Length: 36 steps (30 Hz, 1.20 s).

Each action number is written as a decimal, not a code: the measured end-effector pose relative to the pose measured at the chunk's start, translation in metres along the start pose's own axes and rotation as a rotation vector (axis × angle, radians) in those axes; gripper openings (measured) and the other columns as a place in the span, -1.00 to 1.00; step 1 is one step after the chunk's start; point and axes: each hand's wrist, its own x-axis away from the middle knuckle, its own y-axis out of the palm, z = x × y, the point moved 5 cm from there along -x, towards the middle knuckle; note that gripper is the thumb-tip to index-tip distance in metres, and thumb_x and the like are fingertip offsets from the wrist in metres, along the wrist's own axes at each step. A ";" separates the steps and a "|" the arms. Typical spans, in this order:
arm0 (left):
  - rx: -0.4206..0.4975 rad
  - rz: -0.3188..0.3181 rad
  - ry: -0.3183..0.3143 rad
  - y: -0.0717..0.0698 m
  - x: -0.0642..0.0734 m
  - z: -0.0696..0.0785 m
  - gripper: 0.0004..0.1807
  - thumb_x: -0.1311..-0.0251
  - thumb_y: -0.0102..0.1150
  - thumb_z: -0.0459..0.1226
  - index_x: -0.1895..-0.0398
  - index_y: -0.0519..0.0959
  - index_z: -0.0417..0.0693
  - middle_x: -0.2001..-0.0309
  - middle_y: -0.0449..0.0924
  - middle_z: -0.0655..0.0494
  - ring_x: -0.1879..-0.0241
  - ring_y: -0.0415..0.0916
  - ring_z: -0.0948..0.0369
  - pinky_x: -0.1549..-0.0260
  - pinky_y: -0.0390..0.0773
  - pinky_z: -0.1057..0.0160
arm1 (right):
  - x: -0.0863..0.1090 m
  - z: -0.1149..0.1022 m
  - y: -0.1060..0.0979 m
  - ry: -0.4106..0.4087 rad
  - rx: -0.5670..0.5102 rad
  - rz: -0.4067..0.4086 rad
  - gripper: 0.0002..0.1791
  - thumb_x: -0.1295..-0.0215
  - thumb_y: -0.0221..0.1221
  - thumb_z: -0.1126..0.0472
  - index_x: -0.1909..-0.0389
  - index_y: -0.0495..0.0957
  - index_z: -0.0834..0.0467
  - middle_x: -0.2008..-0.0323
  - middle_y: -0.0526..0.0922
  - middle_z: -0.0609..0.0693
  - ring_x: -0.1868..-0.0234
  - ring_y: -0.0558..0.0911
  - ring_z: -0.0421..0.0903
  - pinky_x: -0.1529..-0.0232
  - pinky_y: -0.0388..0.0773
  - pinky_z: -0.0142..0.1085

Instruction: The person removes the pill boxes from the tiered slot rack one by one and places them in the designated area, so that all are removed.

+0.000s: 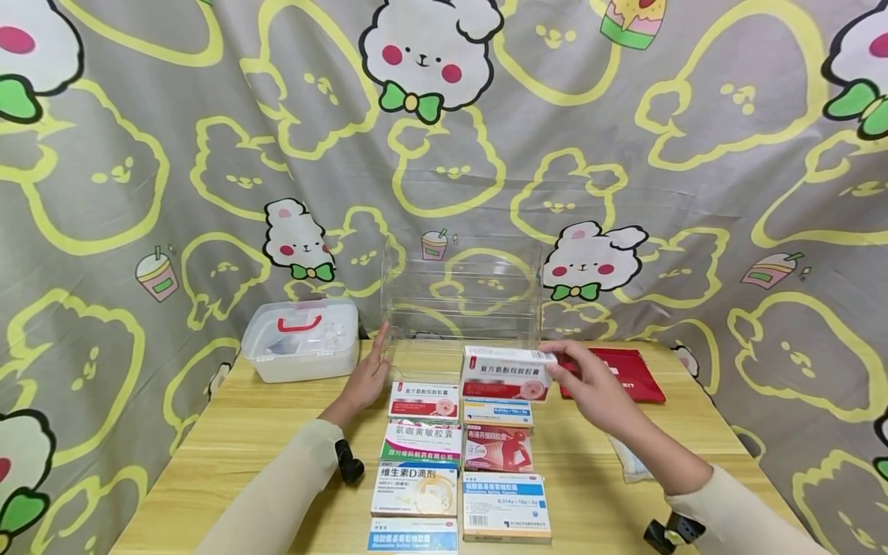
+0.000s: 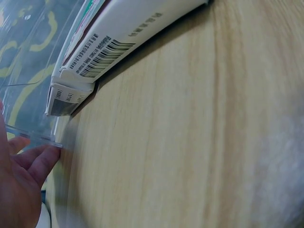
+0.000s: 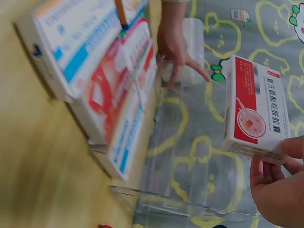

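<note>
Right hand (image 1: 590, 381) grips a red-and-white medicine box (image 1: 509, 371) by its end, thumb on top and fingers beneath, held just above the tabletop (image 1: 229, 432) at the front edge of the clear acrylic rack (image 1: 461, 297); wrist view confirms the box (image 3: 256, 111) is clear of the wood and in front of the rack's transparent walls; left hand (image 1: 371, 374) is released, fingers straight, fingertips (image 2: 45, 159) touching the rack's lower left edge, apparently steadying it; two columns of other medicine boxes (image 1: 458, 462) lie flat on the tabletop between the arms, nearest one just beneath the held box; white first-aid case (image 1: 301, 339) sits left of the rack, red pouch (image 1: 624, 374) right of it, behind the right hand; risks, as judgement: the grip is at one end only, so the box could pivot or slip if it catches a shelf lip; the rack is transparent and its edges are hard to read, so a misjudged height could knock the box against a ledge; the rack looks light, so a bump could slide or tip it back if the flat left hand gives too little hold; a low carry could also drag the top box of the right column out of line.
</note>
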 end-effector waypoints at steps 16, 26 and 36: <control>0.002 -0.005 0.009 0.000 0.000 -0.003 -0.18 -0.60 -0.20 -0.25 -0.68 -0.35 0.47 -0.65 -0.03 -0.06 -0.53 0.11 -0.23 -0.43 0.13 -0.30 | 0.072 0.034 0.024 0.148 -0.122 -0.394 -0.72 -0.58 0.08 0.11 -0.18 0.58 0.06 -0.18 0.57 0.12 -0.10 0.55 0.02 -0.01 0.59 -0.31; 0.003 0.001 0.011 0.000 -0.002 -0.004 -0.17 -0.60 -0.20 -0.26 -0.68 -0.35 0.50 -0.64 0.00 -0.07 -0.51 0.15 -0.25 -0.41 0.16 -0.32 | 0.112 0.061 0.042 0.322 -0.284 -0.576 -0.70 -0.57 0.07 0.18 -0.21 0.56 0.10 -0.13 0.53 0.10 -0.09 0.45 0.07 0.06 0.51 -0.36; 0.013 0.003 0.012 0.000 -0.001 -0.002 -0.18 -0.60 -0.19 -0.26 -0.68 -0.33 0.47 -0.64 -0.01 -0.07 -0.50 0.17 -0.25 -0.41 0.17 -0.32 | 0.131 0.073 0.061 0.370 -0.351 -0.624 -0.67 -0.52 0.15 0.16 -0.21 0.52 0.13 -0.05 0.51 0.10 -0.06 0.49 0.08 0.03 0.53 -0.37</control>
